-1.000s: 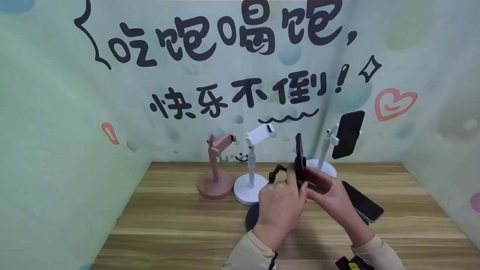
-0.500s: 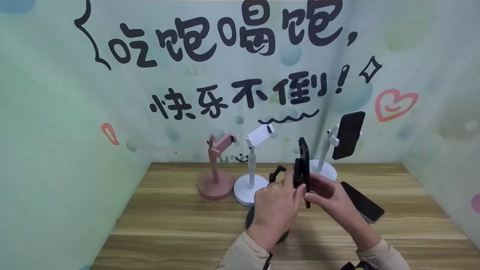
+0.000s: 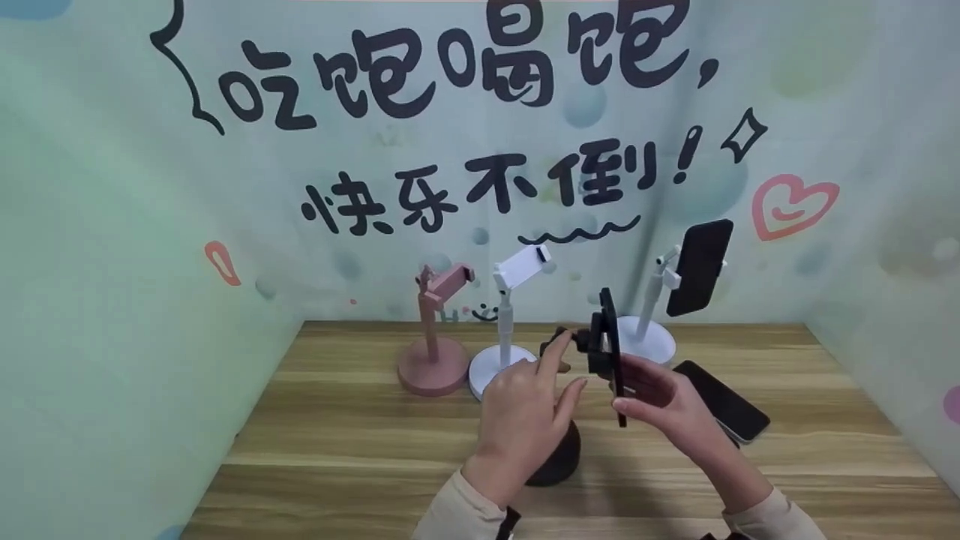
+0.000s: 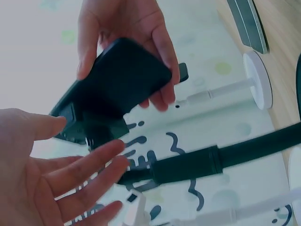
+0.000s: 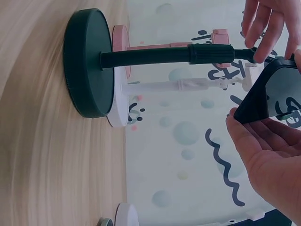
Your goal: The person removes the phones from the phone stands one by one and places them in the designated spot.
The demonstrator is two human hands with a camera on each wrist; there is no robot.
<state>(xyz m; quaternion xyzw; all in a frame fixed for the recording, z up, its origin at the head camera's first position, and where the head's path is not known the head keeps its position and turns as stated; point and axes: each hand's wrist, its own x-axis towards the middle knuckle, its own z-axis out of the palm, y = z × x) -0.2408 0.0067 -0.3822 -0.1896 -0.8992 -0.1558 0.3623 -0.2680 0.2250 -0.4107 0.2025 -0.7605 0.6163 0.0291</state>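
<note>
A black smartphone (image 3: 618,375) stands edge-on in the clamp (image 3: 598,345) of a black phone stand, whose round base (image 3: 559,457) rests on the table. My right hand (image 3: 667,394) grips the lower part of the phone between thumb and fingers; the left wrist view shows the phone's dark face (image 4: 124,80) between them. Left of the clamp, my left hand (image 3: 517,420) has its fingers spread and holds nothing, with the index finger by the stand's joint. In the right wrist view the black post (image 5: 150,57) is unobstructed.
A pink phone stand (image 3: 433,367) and a white one (image 3: 504,322) stand to the left. Behind my right hand, another white stand (image 3: 645,341) bears a phone (image 3: 700,270). One more phone (image 3: 724,401) lies on the wooden table (image 3: 345,465) at right.
My left hand has come away from the clamp, leftward and down, its fingers spreading. The phone's upper end has come lower and slightly right, with my right hand still on it.
</note>
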